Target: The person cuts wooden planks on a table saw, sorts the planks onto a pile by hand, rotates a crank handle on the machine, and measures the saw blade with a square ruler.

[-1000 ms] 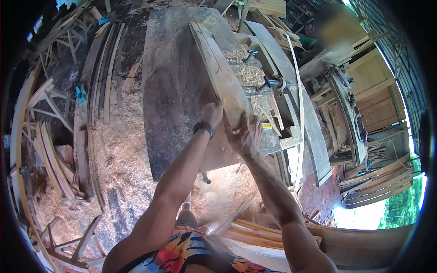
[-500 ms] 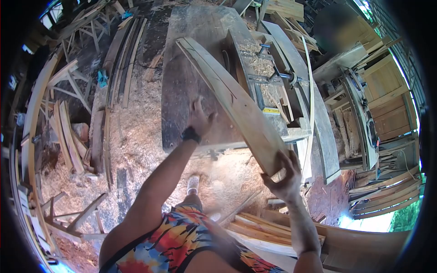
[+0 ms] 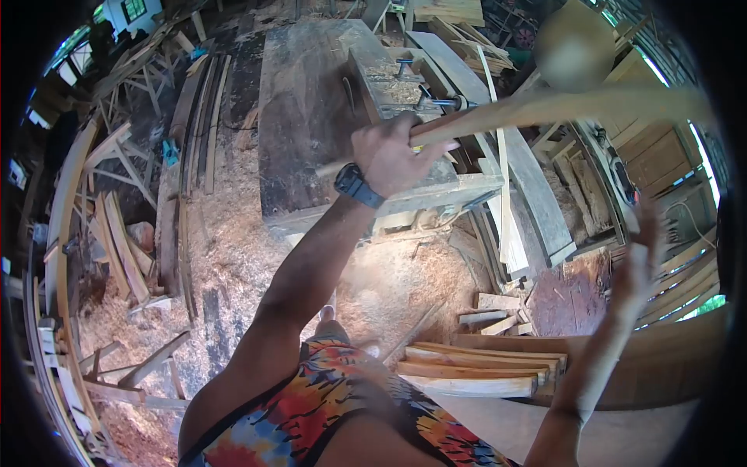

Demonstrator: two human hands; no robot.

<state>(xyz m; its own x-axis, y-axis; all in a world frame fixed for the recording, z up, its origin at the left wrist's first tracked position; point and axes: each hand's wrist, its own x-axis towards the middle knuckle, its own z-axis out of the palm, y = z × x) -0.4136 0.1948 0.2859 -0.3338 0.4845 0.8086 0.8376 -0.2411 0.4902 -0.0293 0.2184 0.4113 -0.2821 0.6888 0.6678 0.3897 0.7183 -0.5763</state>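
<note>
The wooden board (image 3: 560, 107) slants across the upper right of the frame, clasped toward its left end by the person's left hand (image 3: 393, 156). It looks stiff and rather heavy, better held at both ends. The blurred right hand (image 3: 644, 241), at right, is unfolded, apart from it; the workbench (image 3: 299, 117) stands upper centre.

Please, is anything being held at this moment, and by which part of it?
A long wooden board, held near one end by the left grip. The right grip holds nothing.
</note>
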